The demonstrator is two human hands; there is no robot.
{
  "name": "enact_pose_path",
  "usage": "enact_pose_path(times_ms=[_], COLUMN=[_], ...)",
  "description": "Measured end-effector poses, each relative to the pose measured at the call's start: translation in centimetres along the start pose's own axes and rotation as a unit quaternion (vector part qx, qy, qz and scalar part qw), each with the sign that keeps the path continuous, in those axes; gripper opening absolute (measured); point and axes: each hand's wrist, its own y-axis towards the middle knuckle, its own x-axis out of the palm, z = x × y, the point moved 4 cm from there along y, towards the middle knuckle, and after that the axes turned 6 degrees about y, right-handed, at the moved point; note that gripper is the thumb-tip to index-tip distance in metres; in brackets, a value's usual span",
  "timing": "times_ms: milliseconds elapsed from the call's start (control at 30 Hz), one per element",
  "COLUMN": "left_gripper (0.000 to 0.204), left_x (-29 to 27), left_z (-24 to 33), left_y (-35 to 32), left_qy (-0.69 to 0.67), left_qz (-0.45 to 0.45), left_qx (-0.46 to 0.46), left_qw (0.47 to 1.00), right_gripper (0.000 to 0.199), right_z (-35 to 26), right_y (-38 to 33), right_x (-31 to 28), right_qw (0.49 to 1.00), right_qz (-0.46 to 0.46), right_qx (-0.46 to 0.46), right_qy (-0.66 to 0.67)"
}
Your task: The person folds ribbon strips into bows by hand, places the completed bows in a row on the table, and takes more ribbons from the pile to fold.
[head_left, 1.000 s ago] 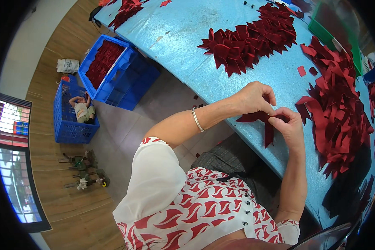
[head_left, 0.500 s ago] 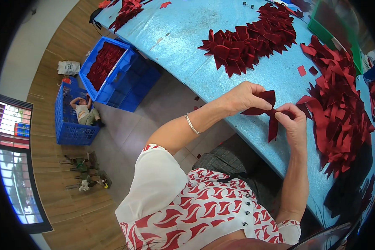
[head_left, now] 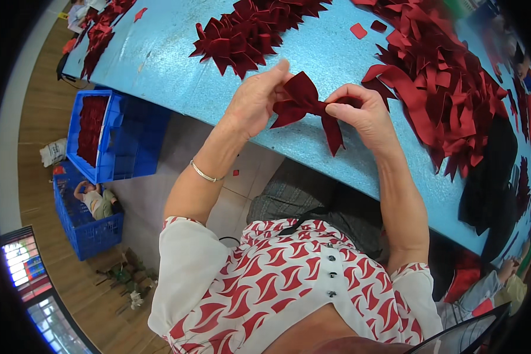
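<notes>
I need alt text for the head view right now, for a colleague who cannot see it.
Both hands hold a dark red ribbon bow above a blue table: the left hand grips its loop, the right hand pinches its centre. A pile of finished bows lies beyond, loose red ribbon strips heap to the right, and blue crates stand on the floor at left.

Head camera looks steeply down (fisheye, close) at table (head_left: 159, 65).

Your bow (head_left: 304, 103) looks matt, velvety dark-red cloth; the counter (head_left: 177, 65) is smooth blue; crates (head_left: 121, 141) at eight o'clock, plastic.
</notes>
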Motion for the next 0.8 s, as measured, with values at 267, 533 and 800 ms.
enact_pose_path(times_ms=[267, 533, 800], left_gripper=[0.018, 0.017, 0.015], left_x=[0.1, 0.2, 0.4], left_z=[-1.0, -1.0, -1.1], left_y=[-0.7, -1.0, -1.1], left_qy=[0.058, 0.088, 0.101], left_qz=[0.020, 0.034, 0.027], left_qx=[0.044, 0.074, 0.084], left_qw=[0.997, 0.993, 0.991], right_gripper=[0.023, 0.019, 0.014], right_z=[0.5, 1.9, 1.6], right_y=[-0.2, 0.0, -0.2], right_x=[0.2, 0.4, 1.4], right_qw=[0.993, 0.986, 0.986], right_qz=[0.007, 0.016, 0.033], right_qx=[-0.001, 0.029, 0.028], right_qy=[0.118, 0.162, 0.160])
